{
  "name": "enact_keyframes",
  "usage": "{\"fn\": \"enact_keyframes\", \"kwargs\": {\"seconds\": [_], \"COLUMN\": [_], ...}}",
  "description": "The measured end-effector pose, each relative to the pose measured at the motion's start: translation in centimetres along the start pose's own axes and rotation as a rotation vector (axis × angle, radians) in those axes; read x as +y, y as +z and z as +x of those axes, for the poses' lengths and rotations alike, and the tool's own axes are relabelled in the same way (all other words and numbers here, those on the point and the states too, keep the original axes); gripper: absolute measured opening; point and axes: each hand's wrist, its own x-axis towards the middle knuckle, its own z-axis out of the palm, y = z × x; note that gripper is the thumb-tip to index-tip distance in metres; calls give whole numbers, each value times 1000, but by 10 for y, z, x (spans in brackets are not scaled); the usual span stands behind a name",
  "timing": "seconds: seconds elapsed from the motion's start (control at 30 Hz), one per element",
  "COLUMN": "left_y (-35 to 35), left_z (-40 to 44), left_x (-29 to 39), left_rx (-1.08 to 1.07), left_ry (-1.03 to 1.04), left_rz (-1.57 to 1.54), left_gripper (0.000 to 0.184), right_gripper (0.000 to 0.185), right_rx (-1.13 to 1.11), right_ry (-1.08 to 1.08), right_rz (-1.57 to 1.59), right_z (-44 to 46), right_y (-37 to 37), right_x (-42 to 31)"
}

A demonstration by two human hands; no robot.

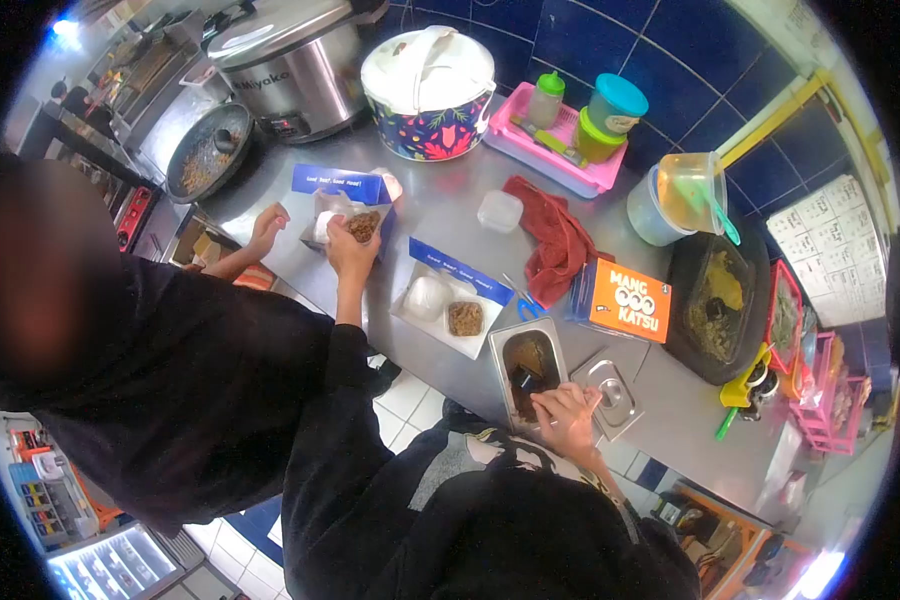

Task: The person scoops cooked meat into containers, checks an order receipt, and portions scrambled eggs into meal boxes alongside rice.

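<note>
My left hand is closed on a small clear cup of browned meat at an opened blue-and-white food box. White rice shows beside the cup in that box. A second opened box holds a wrapped-looking mound of rice and another cup of meat. My right hand is above a steel container of dark sauce, its fingers closed near a black ladle; the grip is partly hidden. The container's steel lid lies beside it.
A co-worker's hand is left of the first box. Behind are a rice cooker, a patterned pot and a pink basket. A red cloth, scissors, an orange box and a black tub sit nearby.
</note>
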Motion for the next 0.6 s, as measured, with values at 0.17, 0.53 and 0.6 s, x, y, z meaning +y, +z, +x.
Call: {"fn": "enact_keyframes", "kwargs": {"seconds": [0.17,0.53,0.6], "left_y": [-1,-2,-1], "left_z": [3,4,7], "left_x": [-1,-2,-2], "left_rx": [-53,-143,-157], "left_ry": [-1,2,4], "left_rz": [81,199,216], "left_gripper": [86,86,86], "right_gripper": [16,17,18], "right_rx": [2,31,43], "right_ry": [-4,19,-2], "right_rz": [-4,2,-28], "right_z": [2,-6,-7], "right_y": [1,1,3], "right_x": [3,3,5]}}
